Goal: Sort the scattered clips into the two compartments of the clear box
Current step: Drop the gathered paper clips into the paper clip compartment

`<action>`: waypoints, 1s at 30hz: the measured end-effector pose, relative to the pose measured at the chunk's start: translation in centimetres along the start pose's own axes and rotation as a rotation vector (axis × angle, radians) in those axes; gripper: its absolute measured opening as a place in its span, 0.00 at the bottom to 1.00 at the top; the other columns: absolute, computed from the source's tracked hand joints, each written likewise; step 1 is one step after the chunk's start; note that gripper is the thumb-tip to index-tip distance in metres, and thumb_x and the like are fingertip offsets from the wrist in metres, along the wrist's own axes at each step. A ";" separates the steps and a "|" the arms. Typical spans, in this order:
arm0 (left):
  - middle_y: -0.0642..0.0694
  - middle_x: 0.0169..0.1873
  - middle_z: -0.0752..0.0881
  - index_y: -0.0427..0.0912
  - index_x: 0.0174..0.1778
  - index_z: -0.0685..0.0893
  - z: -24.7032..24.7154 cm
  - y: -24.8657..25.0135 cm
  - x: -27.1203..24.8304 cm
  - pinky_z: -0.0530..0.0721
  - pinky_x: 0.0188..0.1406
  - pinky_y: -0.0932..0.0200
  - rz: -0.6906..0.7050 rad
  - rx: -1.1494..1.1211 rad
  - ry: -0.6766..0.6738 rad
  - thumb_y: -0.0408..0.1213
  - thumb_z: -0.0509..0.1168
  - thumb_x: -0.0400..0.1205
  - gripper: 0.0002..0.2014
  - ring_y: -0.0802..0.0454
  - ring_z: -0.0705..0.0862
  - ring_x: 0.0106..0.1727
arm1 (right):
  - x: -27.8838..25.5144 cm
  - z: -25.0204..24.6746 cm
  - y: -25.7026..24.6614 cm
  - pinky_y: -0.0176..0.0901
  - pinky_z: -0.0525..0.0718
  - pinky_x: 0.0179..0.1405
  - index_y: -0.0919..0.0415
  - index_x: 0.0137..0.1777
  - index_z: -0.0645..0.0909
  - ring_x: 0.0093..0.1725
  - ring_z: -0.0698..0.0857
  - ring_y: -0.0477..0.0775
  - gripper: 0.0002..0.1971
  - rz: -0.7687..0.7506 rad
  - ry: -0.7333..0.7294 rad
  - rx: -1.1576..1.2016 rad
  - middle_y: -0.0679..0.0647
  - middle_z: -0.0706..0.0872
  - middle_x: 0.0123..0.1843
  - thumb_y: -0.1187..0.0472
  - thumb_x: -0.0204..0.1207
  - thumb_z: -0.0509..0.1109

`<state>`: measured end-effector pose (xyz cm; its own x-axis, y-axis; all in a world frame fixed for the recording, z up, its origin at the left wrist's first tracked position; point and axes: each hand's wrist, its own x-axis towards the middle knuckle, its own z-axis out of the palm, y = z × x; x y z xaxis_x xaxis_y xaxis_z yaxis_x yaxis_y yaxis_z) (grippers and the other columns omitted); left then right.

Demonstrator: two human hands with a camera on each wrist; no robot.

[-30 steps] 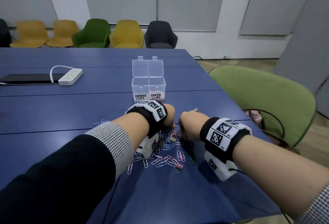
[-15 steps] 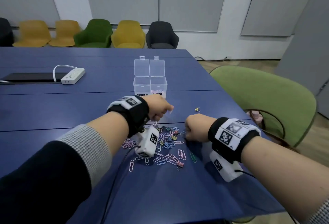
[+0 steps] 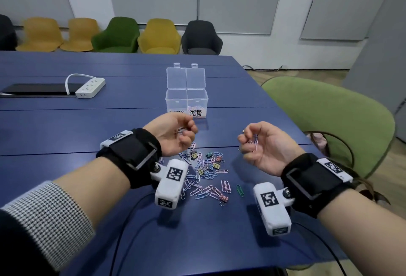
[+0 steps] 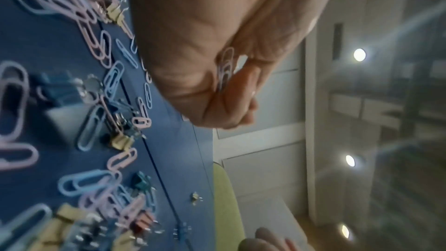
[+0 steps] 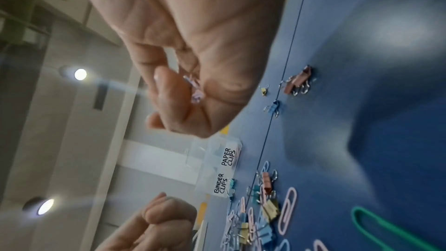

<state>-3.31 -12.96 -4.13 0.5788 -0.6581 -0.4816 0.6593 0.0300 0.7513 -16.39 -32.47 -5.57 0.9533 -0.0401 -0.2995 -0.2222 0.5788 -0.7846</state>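
A clear two-compartment box with its lid up stands mid-table, labelled BINDER CLIPS and PAPER CLIPS; paper clips lie in the right compartment. A heap of pastel paper clips and small binder clips lies on the blue table between my wrists. My left hand is raised palm-up in front of the box, fingers curled round paper clips. My right hand, also palm-up to the right of the heap, holds several paper clips in curled fingers.
A green paper clip lies apart at the heap's right. A few stray binder clips sit further right. A white power strip and a dark flat device lie far left. A green chair stands at the table's right edge.
Both hands have lifted off the heap and turned palm-up with paper clips in them. The left hand moved toward the box, the right hand rose to the right.
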 end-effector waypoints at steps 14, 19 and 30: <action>0.54 0.32 0.80 0.45 0.49 0.86 3.3 -4.2 -3.4 0.70 0.26 0.63 0.135 1.914 -0.063 0.51 0.78 0.67 0.20 0.57 0.76 0.32 | -1.3 4.2 2.7 0.40 0.74 0.38 0.59 0.26 0.75 0.35 0.78 0.55 0.27 0.289 0.093 -2.033 0.54 0.80 0.30 0.39 0.77 0.63; 0.51 0.34 0.82 0.43 0.46 0.87 3.0 -4.7 -2.6 0.71 0.26 0.64 0.190 2.004 -0.095 0.45 0.76 0.72 0.12 0.55 0.78 0.35 | -0.8 6.2 3.2 0.38 0.66 0.22 0.59 0.26 0.69 0.25 0.69 0.49 0.20 0.261 0.041 -2.121 0.52 0.72 0.27 0.53 0.76 0.68; 0.46 0.38 0.82 0.36 0.49 0.87 3.0 -5.4 -3.0 0.70 0.26 0.62 0.176 2.125 -0.101 0.43 0.66 0.81 0.13 0.48 0.76 0.39 | 0.4 6.8 4.1 0.38 0.67 0.23 0.60 0.27 0.68 0.28 0.72 0.54 0.17 0.190 0.033 -2.166 0.53 0.71 0.27 0.59 0.73 0.69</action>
<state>-10.05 -13.43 -5.37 0.4891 -0.7739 -0.4023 -0.8335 -0.5506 0.0461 -15.50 -24.57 -5.27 0.9003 -0.1328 -0.4144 -0.1323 -0.9908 0.0300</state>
